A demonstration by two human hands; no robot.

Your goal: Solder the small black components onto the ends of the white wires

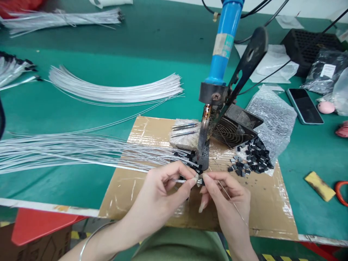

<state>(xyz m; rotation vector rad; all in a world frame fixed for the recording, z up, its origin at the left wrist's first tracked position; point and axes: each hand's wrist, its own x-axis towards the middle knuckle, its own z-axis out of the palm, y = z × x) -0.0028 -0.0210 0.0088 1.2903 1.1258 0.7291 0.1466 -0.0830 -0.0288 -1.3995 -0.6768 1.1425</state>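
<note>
My left hand (165, 192) is closed, its thumb and forefinger pinching a thin white wire (179, 181) close to its end. Against those fingertips sits a small black connector (200, 181), which my right hand (231, 197) pinches from the other side. A thin strand of solder wire (236, 207) runs across my right palm and up between the fingers. Just above both hands, the tip of a blue-handled soldering iron (221, 54) points down from a black metal bracket (248, 54). The exact contact between wire and connector is partly hidden by the fingertips.
Cardboard (261, 203) lies under the work. Loose black connectors (258, 156) are heaped beside a small fan (233, 128). White wires (67, 150) with black ends stretch left, and another wire bundle (116, 90) lies behind. A phone (306, 107) and yellow sponge (320, 186) are at right.
</note>
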